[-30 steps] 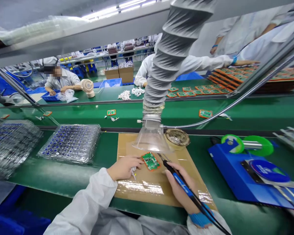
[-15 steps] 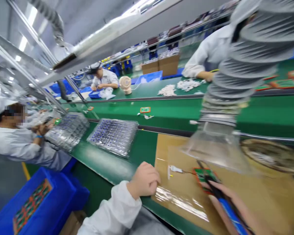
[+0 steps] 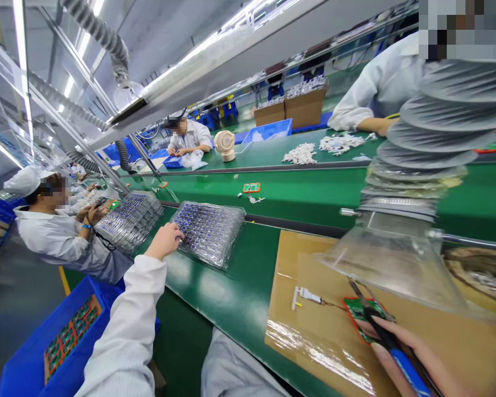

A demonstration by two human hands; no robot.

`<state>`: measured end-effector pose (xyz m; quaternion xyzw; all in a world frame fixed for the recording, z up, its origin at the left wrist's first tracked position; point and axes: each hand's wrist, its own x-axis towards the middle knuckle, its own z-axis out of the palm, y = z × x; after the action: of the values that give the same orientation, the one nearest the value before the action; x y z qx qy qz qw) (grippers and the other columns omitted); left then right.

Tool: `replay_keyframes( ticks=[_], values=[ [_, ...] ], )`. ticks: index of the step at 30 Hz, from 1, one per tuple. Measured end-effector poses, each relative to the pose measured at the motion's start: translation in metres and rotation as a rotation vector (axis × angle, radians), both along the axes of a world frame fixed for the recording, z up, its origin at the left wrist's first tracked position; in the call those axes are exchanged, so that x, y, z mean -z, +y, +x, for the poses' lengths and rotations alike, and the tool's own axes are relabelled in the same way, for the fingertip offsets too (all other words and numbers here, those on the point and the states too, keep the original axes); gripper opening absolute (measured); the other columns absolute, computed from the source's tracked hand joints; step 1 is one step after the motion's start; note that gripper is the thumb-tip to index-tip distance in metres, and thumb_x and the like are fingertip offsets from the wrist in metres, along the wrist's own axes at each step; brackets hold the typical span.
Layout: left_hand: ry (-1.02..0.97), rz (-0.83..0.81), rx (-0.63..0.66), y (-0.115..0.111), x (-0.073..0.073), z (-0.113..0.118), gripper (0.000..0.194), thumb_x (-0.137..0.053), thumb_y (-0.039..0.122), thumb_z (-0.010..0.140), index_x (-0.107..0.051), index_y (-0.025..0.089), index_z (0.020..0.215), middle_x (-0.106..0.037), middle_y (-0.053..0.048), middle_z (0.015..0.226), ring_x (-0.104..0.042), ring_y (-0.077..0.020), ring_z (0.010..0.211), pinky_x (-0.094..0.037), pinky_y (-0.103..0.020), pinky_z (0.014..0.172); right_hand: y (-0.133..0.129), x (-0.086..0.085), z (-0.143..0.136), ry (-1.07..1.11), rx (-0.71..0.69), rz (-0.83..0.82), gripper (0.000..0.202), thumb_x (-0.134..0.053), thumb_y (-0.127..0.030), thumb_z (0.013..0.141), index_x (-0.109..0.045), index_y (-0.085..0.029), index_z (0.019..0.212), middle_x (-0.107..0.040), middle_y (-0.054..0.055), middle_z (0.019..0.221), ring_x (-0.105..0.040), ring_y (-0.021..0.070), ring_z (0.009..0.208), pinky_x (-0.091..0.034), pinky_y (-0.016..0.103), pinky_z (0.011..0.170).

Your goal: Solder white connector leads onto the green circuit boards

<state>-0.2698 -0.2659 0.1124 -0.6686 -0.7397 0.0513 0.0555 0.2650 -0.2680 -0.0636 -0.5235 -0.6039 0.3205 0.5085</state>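
Note:
My left hand [image 3: 166, 241] reaches to the near left edge of a clear plastic tray [image 3: 209, 234] with rows of small blue-marked parts. Its fingers are bent together at the tray; what they grip, if anything, is too small to tell. At the lower right, my right hand [image 3: 405, 347] is closed around a blue and black tool [image 3: 405, 364], its dark tip above a green circuit board [image 3: 357, 320] with an orange-red edge. A thin wire joins the board to a small white part [image 3: 310, 295] on the brown sheet [image 3: 289, 325].
A fume hood [image 3: 392, 259] on a ridged duct hangs above the board. Another stack of trays [image 3: 130, 220] lies left, near a person. A blue bin [image 3: 33, 353] holds more boards. Across the green belt [image 3: 306, 193] are other workers, a fan [image 3: 224, 145] and white parts.
My left hand has moved from the brown sheet's left edge up and left to the plastic tray. My right hand keeps the tool over the board. The camera view has shifted slightly.

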Motion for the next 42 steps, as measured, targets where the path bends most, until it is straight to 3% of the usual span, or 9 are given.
replay_keyframes(
  ticks=[4,9,18,21,24,28,31,37,42],
  values=[
    [-0.026,-0.065,0.017,0.013,-0.006,-0.007,0.02,-0.06,0.016,0.083,-0.078,0.022,0.077,-0.072,-0.01,0.098,-0.061,-0.0237,0.097,-0.049,-0.035,0.094,0.002,0.004,0.019,-0.154,-0.14,-0.038,0.045,-0.068,-0.057,0.082,-0.068,-0.046,0.126,-0.077,0.008,0.116,-0.074,0.0377,0.103,-0.064,0.051,0.078],
    [-0.078,-0.113,0.029,0.017,-0.009,-0.014,0.02,-0.057,0.017,0.082,-0.075,0.022,0.077,-0.072,-0.009,0.097,-0.063,-0.0223,0.094,-0.049,-0.031,0.092,-0.009,-0.018,0.012,-0.177,-0.153,-0.038,0.045,-0.067,-0.052,0.087,-0.065,-0.034,0.128,-0.079,0.006,0.113,-0.076,0.0332,0.102,-0.066,0.041,0.082],
    [0.08,-0.223,0.025,0.021,0.004,-0.032,0.012,-0.05,0.013,0.082,-0.057,0.02,0.076,-0.064,-0.006,0.085,-0.057,-0.0204,0.078,-0.043,-0.027,0.072,-0.019,-0.032,0.003,-0.146,-0.19,-0.098,0.044,-0.059,-0.045,0.098,-0.054,-0.026,0.136,-0.075,0.011,0.122,-0.074,0.0272,0.112,-0.058,0.046,0.101],
    [-0.052,-0.113,0.012,0.02,0.005,-0.035,0.015,-0.046,0.022,0.087,-0.05,0.02,0.073,-0.061,-0.002,0.079,-0.055,-0.0186,0.079,-0.047,-0.029,0.082,-0.017,-0.032,0.005,-0.169,-0.219,-0.069,0.042,-0.06,-0.042,0.098,-0.054,-0.025,0.135,-0.075,0.011,0.121,-0.075,0.0263,0.11,-0.06,0.043,0.098],
    [-0.301,0.128,-0.073,0.014,-0.003,-0.025,0.033,-0.042,0.048,0.094,-0.051,0.021,0.079,-0.062,0.0,0.086,-0.057,-0.018,0.088,-0.05,-0.034,0.092,-0.016,-0.03,0.006,-0.155,-0.205,-0.048,0.04,-0.059,-0.042,0.099,-0.054,-0.025,0.135,-0.076,0.011,0.12,-0.075,0.0256,0.109,-0.061,0.042,0.096],
    [-0.727,0.335,-0.045,0.0,-0.017,0.03,0.04,-0.046,0.062,0.094,-0.053,0.022,0.09,-0.068,-0.002,0.109,-0.061,-0.0205,0.107,-0.049,-0.038,0.1,-0.015,-0.025,0.004,-0.141,-0.204,-0.057,0.041,-0.059,-0.042,0.099,-0.054,-0.026,0.136,-0.075,0.011,0.121,-0.075,0.0252,0.109,-0.061,0.041,0.096],
    [-1.046,0.253,0.062,-0.01,-0.014,0.103,0.036,-0.055,0.058,0.093,-0.053,0.024,0.085,-0.069,-0.003,0.088,-0.065,-0.0227,0.093,-0.052,-0.039,0.09,-0.015,-0.024,0.003,-0.12,-0.193,-0.046,0.04,-0.06,-0.04,0.098,-0.055,-0.026,0.135,-0.076,0.01,0.119,-0.076,0.0242,0.106,-0.062,0.041,0.095],
    [-1.771,-0.359,0.175,-0.014,0.046,0.252,0.035,-0.071,0.053,0.088,-0.056,0.02,0.088,-0.069,-0.003,0.071,-0.066,-0.0173,0.067,-0.052,-0.031,0.067,-0.027,-0.03,0.0,-0.097,-0.144,0.004,0.038,-0.063,-0.037,0.096,-0.057,-0.028,0.132,-0.076,0.008,0.119,-0.075,0.0253,0.107,-0.063,0.041,0.092],
    [-1.94,-0.608,0.047,-0.011,0.09,0.321,0.052,-0.083,0.052,0.075,-0.065,0.014,0.106,-0.072,-0.004,0.069,-0.063,-0.0126,0.057,-0.048,-0.024,0.059,-0.04,-0.037,-0.012,0.055,-0.123,0.004,0.039,-0.067,-0.034,0.095,-0.055,-0.028,0.132,-0.076,0.008,0.116,-0.075,0.0226,0.099,-0.063,0.04,0.089]
  ],
)
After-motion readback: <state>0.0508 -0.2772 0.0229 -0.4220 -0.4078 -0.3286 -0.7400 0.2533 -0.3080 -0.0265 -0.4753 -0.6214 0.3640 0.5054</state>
